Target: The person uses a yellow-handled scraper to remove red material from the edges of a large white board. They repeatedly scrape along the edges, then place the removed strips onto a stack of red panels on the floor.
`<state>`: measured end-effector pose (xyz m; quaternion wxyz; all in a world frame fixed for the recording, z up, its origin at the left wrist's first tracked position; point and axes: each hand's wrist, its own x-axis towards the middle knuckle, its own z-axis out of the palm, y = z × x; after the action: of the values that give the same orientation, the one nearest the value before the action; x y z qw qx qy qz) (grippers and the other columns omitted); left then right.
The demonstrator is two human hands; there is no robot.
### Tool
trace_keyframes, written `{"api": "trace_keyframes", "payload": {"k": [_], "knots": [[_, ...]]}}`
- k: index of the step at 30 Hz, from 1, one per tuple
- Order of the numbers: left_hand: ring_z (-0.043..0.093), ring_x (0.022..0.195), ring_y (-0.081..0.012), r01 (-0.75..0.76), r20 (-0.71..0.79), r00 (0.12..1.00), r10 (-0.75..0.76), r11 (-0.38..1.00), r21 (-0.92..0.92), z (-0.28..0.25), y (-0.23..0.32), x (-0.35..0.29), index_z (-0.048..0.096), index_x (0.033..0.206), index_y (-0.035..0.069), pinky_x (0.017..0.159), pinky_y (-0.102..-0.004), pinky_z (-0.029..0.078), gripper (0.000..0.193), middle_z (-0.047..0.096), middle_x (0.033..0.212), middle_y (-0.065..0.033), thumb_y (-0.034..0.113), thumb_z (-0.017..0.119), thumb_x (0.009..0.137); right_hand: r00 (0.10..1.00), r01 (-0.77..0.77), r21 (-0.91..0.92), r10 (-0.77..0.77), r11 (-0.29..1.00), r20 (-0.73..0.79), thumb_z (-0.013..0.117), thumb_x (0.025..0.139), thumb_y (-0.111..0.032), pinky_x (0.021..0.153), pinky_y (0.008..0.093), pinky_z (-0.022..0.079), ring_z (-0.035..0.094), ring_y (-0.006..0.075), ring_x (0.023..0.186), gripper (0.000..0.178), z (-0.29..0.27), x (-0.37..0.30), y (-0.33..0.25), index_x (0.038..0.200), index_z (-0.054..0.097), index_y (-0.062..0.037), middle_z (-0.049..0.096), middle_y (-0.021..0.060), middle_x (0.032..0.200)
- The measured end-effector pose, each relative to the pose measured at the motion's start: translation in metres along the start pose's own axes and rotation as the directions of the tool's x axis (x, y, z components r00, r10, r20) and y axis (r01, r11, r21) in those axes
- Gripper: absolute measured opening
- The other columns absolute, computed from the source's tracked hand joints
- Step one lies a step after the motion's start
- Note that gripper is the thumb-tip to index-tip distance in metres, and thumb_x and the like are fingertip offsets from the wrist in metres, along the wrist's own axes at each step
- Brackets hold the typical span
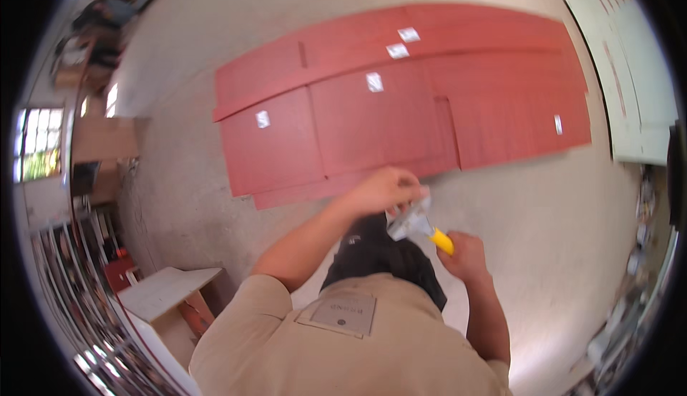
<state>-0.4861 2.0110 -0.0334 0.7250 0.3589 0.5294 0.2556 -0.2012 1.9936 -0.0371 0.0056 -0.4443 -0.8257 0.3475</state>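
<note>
My right hand [466, 254] is closed round the yellow handle of a scraper [411, 224], which has a wide, pale metallic head. The tool is held in front of my body, tilted with its head up and to the left. My left hand [385, 191] is at the upper end of that head, its fingers bent and pinched together. What they hold there, if anything, is too blurred to make out. Beyond my hands, flat red panels [379, 127] lie overlapping on the floor, with several small white labels [374, 81] on them.
A pale green metal cabinet [630, 66] is at the right. To the left are a small table [168, 292], a rack with many slats [64, 274] and a window [41, 138]. Assorted items [608, 339] line the lower right edge. The floor [179, 181] is grey concrete.
</note>
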Motion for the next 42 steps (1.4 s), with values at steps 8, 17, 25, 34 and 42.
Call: {"api": "trace_keyframes", "payload": {"k": [8, 17, 25, 34, 42], "knots": [[0.057, 0.057, -0.0085, -0.217, -0.387, 0.895, 0.222, 0.975, 0.055, 0.058, -0.133, -0.224, 0.069, 0.080, 0.002, 0.054, -0.0276, 0.046, 0.025, 0.063, 0.063, -0.0013, 0.023, 0.070, 0.094, 0.899, 0.437, -0.209, -0.419, 0.875, 0.129, 0.072, 0.073, -0.023, 0.059, 0.0459, 0.050, 0.064, 0.0346, 0.064, 0.017, 0.059, -0.076, -0.086, 0.075, 0.063, -0.0092, 0.063, 0.0112, 0.070], [0.061, 0.051, -0.0195, -0.182, -0.966, 0.248, 0.072, 0.983, 0.027, 0.139, -0.345, -0.491, 0.060, 0.069, 0.002, 0.056, -0.0364, 0.048, 0.043, 0.064, 0.060, -0.0065, 0.035, 0.063, 0.096, 0.695, 0.710, -0.174, -0.637, 0.683, 0.334, 0.073, 0.078, -0.026, 0.063, 0.0509, 0.050, 0.064, 0.0440, 0.069, 0.027, 0.164, -0.117, -0.223, 0.076, 0.061, -0.0020, 0.063, 0.0211, 0.069], [0.066, 0.089, -0.0376, 0.010, -0.945, -0.286, -0.157, 0.986, -0.167, 0.313, -0.554, -0.692, 0.064, 0.094, 0.003, 0.075, -0.0468, 0.051, 0.025, 0.069, 0.094, -0.0189, 0.029, 0.061, 0.092, 0.378, 0.871, -0.013, -0.654, 0.491, 0.655, 0.074, 0.081, -0.027, 0.063, 0.0475, 0.049, 0.063, 0.0436, 0.070, 0.033, 0.375, -0.250, -0.437, 0.082, 0.062, 0.0034, 0.064, 0.0245, 0.073], [0.055, 0.123, -0.0211, -0.837, -0.797, -0.437, -0.417, 0.512, 0.192, 0.430, -0.644, -0.824, 0.044, 0.142, 0.003, 0.105, -0.0388, 0.044, 0.059, 0.057, 0.131, -0.0121, 0.028, 0.069, 0.096, -0.521, 0.754, 0.643, -0.471, 0.136, 0.711, 0.075, 0.083, -0.024, 0.071, 0.0455, 0.053, 0.066, 0.0433, 0.081, 0.036, 0.583, -0.556, -0.662, 0.111, 0.061, -0.0050, 0.067, 0.0218, 0.086], [0.065, 0.098, -0.0196, -0.635, -0.163, -0.565, -0.809, 0.300, 0.712, 0.443, -0.739, -0.998, 0.065, 0.105, -0.001, 0.089, -0.0360, 0.051, 0.024, 0.068, 0.101, -0.0094, 0.022, 0.061, 0.097, -0.944, 0.321, 0.941, -0.121, -0.112, 0.308, 0.073, 0.085, -0.024, 0.091, 0.0435, 0.051, 0.062, 0.0359, 0.106, 0.046, 0.720, -0.739, -0.786, 0.123, 0.061, -0.0024, 0.067, 0.0164, 0.119]]}}
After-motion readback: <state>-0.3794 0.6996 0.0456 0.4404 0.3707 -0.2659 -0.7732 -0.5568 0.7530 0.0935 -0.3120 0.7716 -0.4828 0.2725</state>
